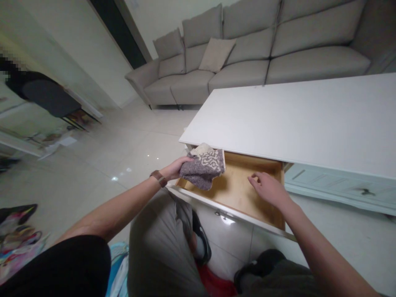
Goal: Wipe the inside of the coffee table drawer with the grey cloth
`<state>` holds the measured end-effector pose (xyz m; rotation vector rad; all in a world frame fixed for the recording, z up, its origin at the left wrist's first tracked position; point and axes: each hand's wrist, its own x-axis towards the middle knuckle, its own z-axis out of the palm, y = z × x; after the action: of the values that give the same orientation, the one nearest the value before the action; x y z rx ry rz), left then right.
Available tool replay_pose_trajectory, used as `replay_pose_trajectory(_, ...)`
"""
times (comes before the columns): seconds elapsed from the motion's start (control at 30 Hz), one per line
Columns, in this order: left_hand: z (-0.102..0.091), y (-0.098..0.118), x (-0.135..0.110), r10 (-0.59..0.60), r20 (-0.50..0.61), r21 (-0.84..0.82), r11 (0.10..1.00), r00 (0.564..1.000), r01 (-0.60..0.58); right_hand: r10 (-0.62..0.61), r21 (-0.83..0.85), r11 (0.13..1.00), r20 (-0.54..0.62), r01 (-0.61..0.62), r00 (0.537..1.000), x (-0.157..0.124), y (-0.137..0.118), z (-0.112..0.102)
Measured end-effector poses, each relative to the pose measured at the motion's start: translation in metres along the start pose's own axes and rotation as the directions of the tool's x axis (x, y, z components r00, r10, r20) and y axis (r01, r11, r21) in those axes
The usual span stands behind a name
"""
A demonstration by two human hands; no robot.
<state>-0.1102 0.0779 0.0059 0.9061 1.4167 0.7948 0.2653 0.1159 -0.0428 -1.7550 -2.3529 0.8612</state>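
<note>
- Our left grip [177,168] is closed on a folded cloth [202,168], pinching it along its left side, with the thumb on top.
- We see the cloth over the left part of a pulled-out drawer [236,189]; it is purplish grey with a cream pattern, and a paler cream portion shows at its far edge. We cannot tell whether its underside touches the drawer.
- Our right grip [267,187] is unloaded and loosely open, its fingers bent and the thumb close to the index finger; it hangs over the right part of the same drawer.
- The drawer has a bare wooden bottom and a white front, with a small metal knob [221,213] on the side nearest us.
- It juts out from under the white top of the table [293,119]; to its right we see a pale, panelled drawer front [331,183] with a dark handle [366,192].
- A brown band [159,178] circles our left wrist.
- Our grey trousers [157,243] and a dark shoe [201,239] show below the drawer, above a glossy tiled floor [139,136].
- Beyond the table we see a grey sofa [241,70] with a beige cushion [217,55] on its seat, leaning against the backrest.
</note>
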Motion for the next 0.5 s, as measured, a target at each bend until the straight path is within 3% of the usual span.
replay_pose_trajectory(0.03, 0.013, -0.006, 0.001, -0.036, 0.038, -0.127, 0.991, 0.999, 0.04, -0.086, 0.198, 0.976, -0.044, 0.093, 0.995, -0.001, -0.01, -0.001)
replay_pose_trajectory(0.1, 0.038, -0.02, 0.002, -0.082, 0.11, -0.316, 0.942, 0.991, 0.113, -0.193, 0.56, 0.805, -0.065, 0.196, 0.979, -0.005, -0.026, 0.001)
replay_pose_trajectory(0.17, 0.064, -0.034, 0.003, -0.088, 0.184, -0.43, 0.888, 0.979, 0.161, -0.237, 0.759, 0.628, -0.028, 0.175, 0.971, -0.009, -0.036, 0.007)
replay_pose_trajectory(0.2, 0.076, -0.04, 0.003, -0.083, 0.237, -0.467, 0.864, 0.968, 0.188, -0.246, 0.801, 0.579, -0.003, 0.149, 0.969, -0.011, -0.038, 0.011)
replay_pose_trajectory(0.33, 0.112, -0.057, -0.003, 0.018, 0.382, -0.498, 0.846, 0.924, 0.189, -0.183, 0.82, 0.567, 0.036, 0.076, 0.982, -0.011, -0.036, 0.026)
replay_pose_trajectory(0.4, 0.122, -0.06, -0.007, 0.046, 0.361, -0.484, 0.863, 0.931, 0.146, -0.141, 0.811, 0.582, 0.025, 0.062, 0.99, -0.01, -0.034, 0.028)
replay_pose_trajectory(0.5, 0.129, -0.061, -0.008, 0.052, 0.243, -0.5, 0.862, 0.969, 0.079, -0.114, 0.794, 0.603, -0.014, 0.08, 0.993, -0.009, -0.033, 0.024)
